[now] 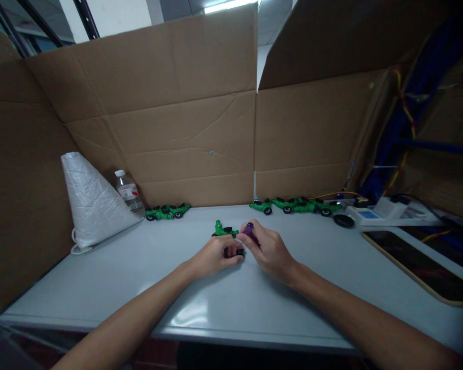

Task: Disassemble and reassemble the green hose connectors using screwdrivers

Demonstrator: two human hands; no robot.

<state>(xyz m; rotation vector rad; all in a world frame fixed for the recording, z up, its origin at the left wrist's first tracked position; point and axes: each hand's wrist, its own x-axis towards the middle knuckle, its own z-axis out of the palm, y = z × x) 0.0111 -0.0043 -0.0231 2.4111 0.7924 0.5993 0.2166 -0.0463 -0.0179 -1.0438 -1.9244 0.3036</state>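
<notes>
My left hand (215,255) is curled round a small green toy vehicle (224,230) with black wheels, held just above the pale grey table (200,300) at its middle. My right hand (269,250) meets it from the right, fingers closed on a purple screwdriver handle (249,229) whose tip is hidden between the two hands. Both forearms reach in from the near edge.
Finished green toy vehicles (167,211) stand along the cardboard back wall, with more of them in a row (299,205) to the right. A white bag (93,200) and water bottle (128,191) stand at left. A white box, a black wheel (343,220) and a dark tray (420,264) lie at right.
</notes>
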